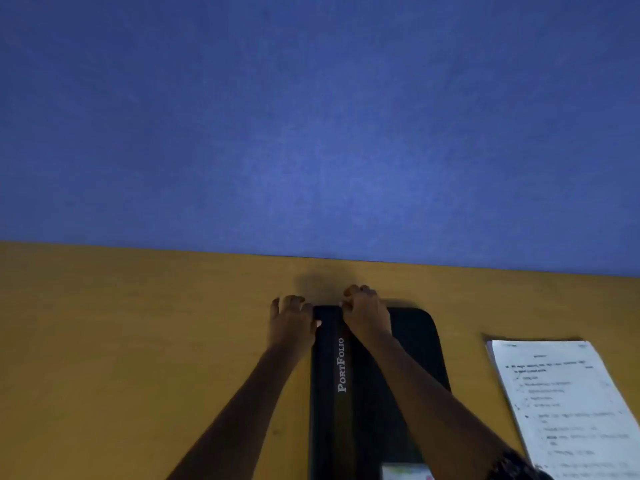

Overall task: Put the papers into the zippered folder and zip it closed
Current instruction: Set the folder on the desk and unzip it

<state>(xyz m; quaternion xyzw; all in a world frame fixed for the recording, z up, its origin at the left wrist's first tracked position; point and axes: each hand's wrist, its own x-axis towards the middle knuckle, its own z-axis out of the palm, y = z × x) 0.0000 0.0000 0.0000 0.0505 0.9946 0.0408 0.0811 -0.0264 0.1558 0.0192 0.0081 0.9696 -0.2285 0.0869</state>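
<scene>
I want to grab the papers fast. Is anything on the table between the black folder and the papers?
No. In the head view, only bare table lies between the black Portfolio folder and the stack of printed papers.

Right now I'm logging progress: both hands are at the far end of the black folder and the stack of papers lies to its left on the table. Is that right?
Not quite. The head view shows both the left hand and right hand at the far end of the black folder, but the stack of papers lies to its right on the table, not its left.

a yellow-brown table (138, 341) meets a blue wall (311, 116).
</scene>
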